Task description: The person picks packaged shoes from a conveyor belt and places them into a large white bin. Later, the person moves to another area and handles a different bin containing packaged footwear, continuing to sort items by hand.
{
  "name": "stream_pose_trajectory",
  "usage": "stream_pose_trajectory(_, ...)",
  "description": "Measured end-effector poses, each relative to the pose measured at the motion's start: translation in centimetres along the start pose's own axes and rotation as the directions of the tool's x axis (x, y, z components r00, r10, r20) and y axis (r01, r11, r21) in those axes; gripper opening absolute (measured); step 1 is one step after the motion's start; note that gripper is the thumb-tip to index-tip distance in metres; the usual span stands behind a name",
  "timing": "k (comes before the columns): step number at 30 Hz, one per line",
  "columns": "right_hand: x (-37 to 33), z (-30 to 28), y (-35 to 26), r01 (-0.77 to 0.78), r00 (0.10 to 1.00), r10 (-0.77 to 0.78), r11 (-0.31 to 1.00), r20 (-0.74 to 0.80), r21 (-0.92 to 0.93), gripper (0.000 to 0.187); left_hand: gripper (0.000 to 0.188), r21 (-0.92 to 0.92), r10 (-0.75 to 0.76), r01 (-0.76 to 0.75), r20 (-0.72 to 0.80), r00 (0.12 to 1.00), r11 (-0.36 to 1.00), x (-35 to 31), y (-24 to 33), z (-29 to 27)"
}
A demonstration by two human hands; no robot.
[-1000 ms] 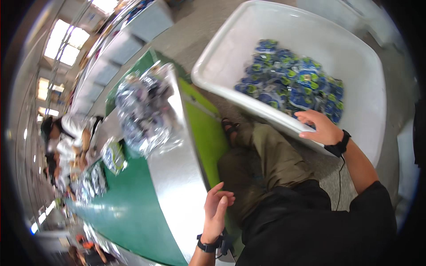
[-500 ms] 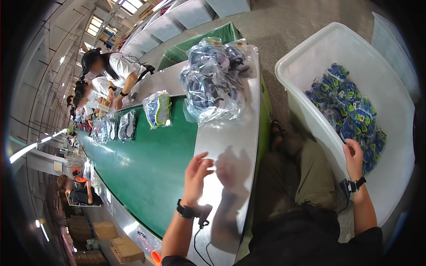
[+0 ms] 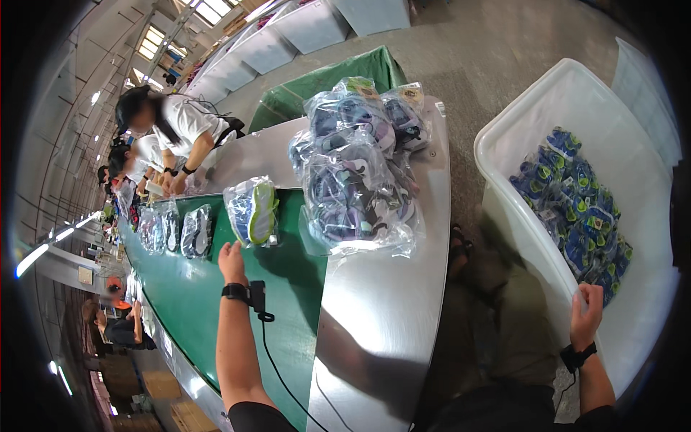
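My left hand point(image 3: 232, 263) reaches over the green belt with its fingers apart. Its fingertips are just short of, or at, the lower edge of a clear bag holding blue shoes with lime-green trim point(image 3: 253, 213); contact is hard to make out. My right hand point(image 3: 586, 315) has its fingers curled over the near rim of a large white bin point(image 3: 497, 147). Inside that bin lies a heap of bagged blue and lime shoes point(image 3: 576, 201). A pile of bagged navy and purple shoes point(image 3: 353, 180) rests on the metal table end, right of the belt.
The green conveyor belt point(image 3: 187, 288) runs away to the left, with more bagged shoes point(image 3: 195, 230) along it. Co-workers point(image 3: 183, 133) stand at its far side. A green-lined container point(image 3: 338, 83) sits behind the metal table end point(image 3: 381, 302). Cables hang from both wrists.
My left hand has moved forward and left from the metal edge toward the bagged blue and lime shoes. My right hand has closed over the bin's rim. The view has shifted slightly.
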State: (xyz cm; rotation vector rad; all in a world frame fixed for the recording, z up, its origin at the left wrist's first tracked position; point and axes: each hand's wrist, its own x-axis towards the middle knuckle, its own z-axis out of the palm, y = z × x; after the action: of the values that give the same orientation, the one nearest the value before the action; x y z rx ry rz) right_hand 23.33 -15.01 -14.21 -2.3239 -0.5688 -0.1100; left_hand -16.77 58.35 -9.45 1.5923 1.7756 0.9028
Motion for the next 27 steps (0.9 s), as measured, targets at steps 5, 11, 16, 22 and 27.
stream_pose_trajectory(5, 0.2, 0.5, -0.5, -0.040, 0.999, 0.040, 0.999, 0.003, -0.025, 0.017, 0.087, -0.128, -0.144, 0.156, 0.097, 0.985, 0.979, 4.8, 0.1, 1.1)
stream_pose_trajectory(11, 0.3, 0.5, -0.5, -0.006, 1.000, 0.006, 1.000, -0.005, -0.031, 0.019, 0.026, -0.140, -0.164, 0.220, 0.333, 0.929, 0.965, 5.2, -0.9, 2.5)
stream_pose_trajectory(16, 0.4, -0.1, -0.7, 0.063, 0.998, -0.063, 0.996, -0.005, -0.067, 0.020, 0.023, -0.182, -0.151, 0.225, 0.350, 0.924, 0.957, -3.7, -0.6, 1.5)
stream_pose_trajectory(22, -0.2, -0.6, -0.6, 0.035, 0.999, -0.035, 0.999, -0.002, -0.032, 0.022, 0.059, -0.417, 0.148, -0.098, 0.091, 0.985, 0.904, -19.2, -1.3, -1.5)
stream_pose_trajectory(27, -0.8, -0.5, 0.6, 0.090, 0.996, -0.090, 0.995, 0.005, -0.041, 0.031, 0.067, -0.094, 0.701, -0.700, 0.214, 0.680, 0.708, -25.3, -3.2, -6.6)
